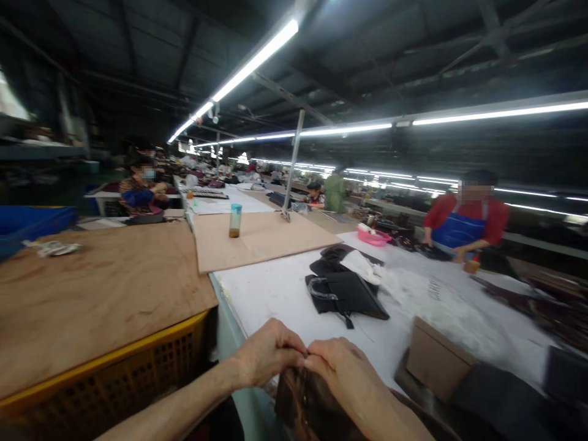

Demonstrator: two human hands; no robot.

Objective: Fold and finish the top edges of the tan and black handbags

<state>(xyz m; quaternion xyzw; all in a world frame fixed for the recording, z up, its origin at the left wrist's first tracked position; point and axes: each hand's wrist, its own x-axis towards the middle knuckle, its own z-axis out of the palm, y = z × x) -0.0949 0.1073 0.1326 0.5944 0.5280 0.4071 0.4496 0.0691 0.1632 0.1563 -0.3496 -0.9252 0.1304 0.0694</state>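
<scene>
My left hand (266, 354) and my right hand (346, 373) meet at the table's near edge, fingertips pinched close together. Between them they grip the upper edge of a dark brown, shiny bag-like piece (294, 407), which hangs below the fingers. Its lower part runs out of view, and my right hand covers some of it. Just beyond my hands, a black handbag (346, 295) with a wrapped handle lies flat on the white-covered table (257, 300).
Brown and dark panels (438, 355) lie at right, beside clear plastic sheeting (441, 306). A jar (235, 220) stands on a tan board (261, 242). At left, a wooden board (105, 288) tops a yellow crate (138, 361). A co-worker in a blue apron (459, 229) stands across the table.
</scene>
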